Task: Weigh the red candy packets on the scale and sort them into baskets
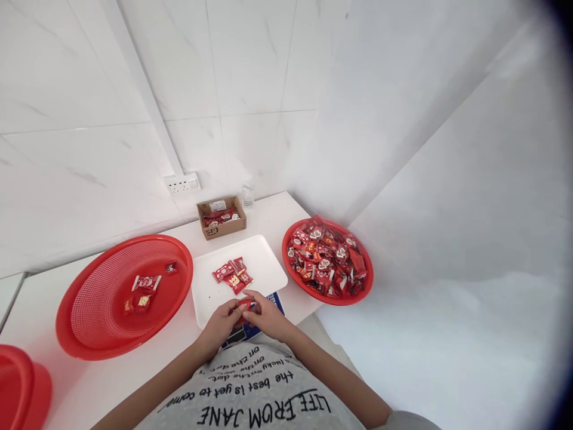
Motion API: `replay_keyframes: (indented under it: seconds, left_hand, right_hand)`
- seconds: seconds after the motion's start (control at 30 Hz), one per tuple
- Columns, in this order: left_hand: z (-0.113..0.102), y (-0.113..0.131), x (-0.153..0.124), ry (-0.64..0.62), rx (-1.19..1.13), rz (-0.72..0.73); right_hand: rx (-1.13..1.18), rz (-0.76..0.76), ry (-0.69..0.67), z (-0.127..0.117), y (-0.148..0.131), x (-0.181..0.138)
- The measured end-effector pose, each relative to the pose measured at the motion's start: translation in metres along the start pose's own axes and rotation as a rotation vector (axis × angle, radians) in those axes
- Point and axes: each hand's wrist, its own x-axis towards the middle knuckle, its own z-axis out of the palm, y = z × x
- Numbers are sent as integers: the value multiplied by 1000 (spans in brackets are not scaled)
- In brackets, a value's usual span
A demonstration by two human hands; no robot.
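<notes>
My left hand (224,321) and my right hand (264,316) meet close to my body, over the near edge of a white tray (264,254). Between the fingertips of both hands is a small red wrapped packet (245,304), partly covered by the fingers. On the tray lie several red wrapped packets (233,275) in a loose cluster. Under the tray's front shows a blue scale (276,303), mostly hidden by the tray and my hands.
At right stands a red basket (369,283) heaped with packets. A larger red basket (183,251) at left holds a few; another red basket (27,364) is at the lower left. Behind the tray sit a cardboard box (230,227) with packets and a clear glass (248,196).
</notes>
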Motion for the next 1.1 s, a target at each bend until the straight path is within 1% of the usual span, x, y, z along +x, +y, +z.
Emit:
replay_keyframes:
  seconds: [0.07,0.17,0.23,0.37,0.43,0.5,0.57,0.63,0.7,0.77,0.8,0.87,0.9,0.93,1.0,1.1]
  left_hand:
    - [1,3,0,15,26,29]
    - [2,4,0,8,34,13]
    - [2,1,-1,-6,5,10]
    - [3,-5,-3,-41,-81,56]
    - [4,-6,-4,-71,-66,69]
    - [3,-7,-3,-74,21,88]
    - [-2,-7,1,-5,198,133]
    - [-10,-8,8,121,443,222]
    - [-22,-9,18,213,698,330]
    - [-33,-12,29,221,917,411]
    - [-37,-14,34,204,1007,430]
    - [-44,-18,41,163,1142,438]
    - [-46,-20,43,141,1189,432]
    - [-47,-22,45,122,1222,423]
    - [-49,-25,47,93,1257,403]
    - [-52,-29,44,61,1255,414]
  right_hand:
    - [27,58,15,0,0,-1]
    - [13,110,21,-3,-3,-4]
    - [-30,101,18,-5,-5,-7]
    - [-90,43,5,-9,-8,-13]
    - [-103,19,-6,-9,-9,-15]
    - [-136,5,2,-12,-8,-16]
    - [-207,-15,79,-21,-7,-14]
    - [-298,-41,244,-40,-6,-11]
    - [-365,-34,448,-68,-2,-6]
    - [-487,7,669,-99,4,-3]
    - [-575,2,749,-114,9,-2]
    - [-763,-18,832,-137,22,-2]
    - [-818,-1,848,-144,30,-2]
    - [-864,16,838,-149,39,-3]
    - [-937,25,809,-151,57,-5]
    - [-999,-43,796,-147,76,-6]
